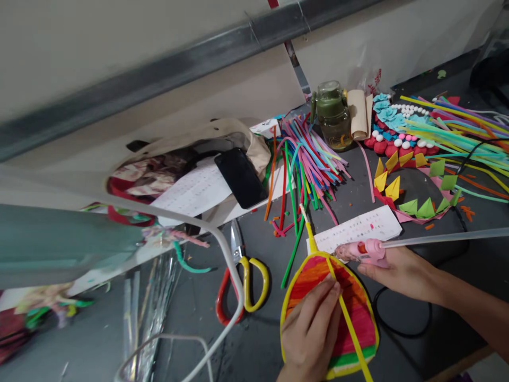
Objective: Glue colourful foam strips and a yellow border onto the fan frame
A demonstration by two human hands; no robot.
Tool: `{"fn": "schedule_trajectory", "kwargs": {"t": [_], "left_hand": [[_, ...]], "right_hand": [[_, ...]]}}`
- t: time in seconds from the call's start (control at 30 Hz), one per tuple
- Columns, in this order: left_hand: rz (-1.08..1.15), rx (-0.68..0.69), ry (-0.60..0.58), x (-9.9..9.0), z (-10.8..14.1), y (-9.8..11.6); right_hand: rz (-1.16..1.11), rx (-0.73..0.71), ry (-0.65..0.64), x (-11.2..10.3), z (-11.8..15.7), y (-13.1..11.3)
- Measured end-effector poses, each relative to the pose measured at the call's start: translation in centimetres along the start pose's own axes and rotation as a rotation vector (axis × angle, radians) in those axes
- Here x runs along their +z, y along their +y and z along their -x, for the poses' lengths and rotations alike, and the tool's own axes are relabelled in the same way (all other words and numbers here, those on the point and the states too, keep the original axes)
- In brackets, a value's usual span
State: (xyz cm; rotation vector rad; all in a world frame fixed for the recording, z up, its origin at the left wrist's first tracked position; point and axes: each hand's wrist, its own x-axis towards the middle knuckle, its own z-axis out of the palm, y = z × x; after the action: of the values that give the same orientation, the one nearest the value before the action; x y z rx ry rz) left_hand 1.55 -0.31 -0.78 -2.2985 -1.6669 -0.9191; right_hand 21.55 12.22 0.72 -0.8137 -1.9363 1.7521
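Observation:
A round fan-shaped piece [356,323], filled with orange, red, pink and green bands, lies low in the view. Its edge and handle are wrapped in yellow. Over its face my left hand [312,323] pinches a yellow pipe cleaner [352,326], whose upper end lies near the top rim. My right hand [409,273] grips a pink hot glue gun [371,252], with a long clear glue stick [441,237] running out of its back. The gun's nozzle is close to the fan's upper right rim; whether it touches is unclear.
Scissors [242,260] with red and yellow handles lie left of the fan. Bundled pipe cleaners [306,154], a phone [240,178], a green-lidded jar [332,116] and a folded paper crown [427,207] stand behind. A white curved frame [228,249] crosses the left foreground.

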Motion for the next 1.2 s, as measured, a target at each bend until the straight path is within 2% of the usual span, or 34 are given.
{"fn": "schedule_trajectory", "kwargs": {"t": [0.33,0.83,1.2], "left_hand": [[0.004,0.000,-0.019,-0.3,-0.3,0.2],[0.050,-0.014,0.010,0.3,-0.2,0.4],[0.022,-0.004,-0.039,0.5,-0.4,0.4]], "right_hand": [[-0.006,0.037,-0.004,-0.1,0.2,-0.9],[-0.003,0.005,-0.045,-0.1,0.2,-0.3],[0.025,0.014,-0.042,-0.2,0.0,-0.5]]}}
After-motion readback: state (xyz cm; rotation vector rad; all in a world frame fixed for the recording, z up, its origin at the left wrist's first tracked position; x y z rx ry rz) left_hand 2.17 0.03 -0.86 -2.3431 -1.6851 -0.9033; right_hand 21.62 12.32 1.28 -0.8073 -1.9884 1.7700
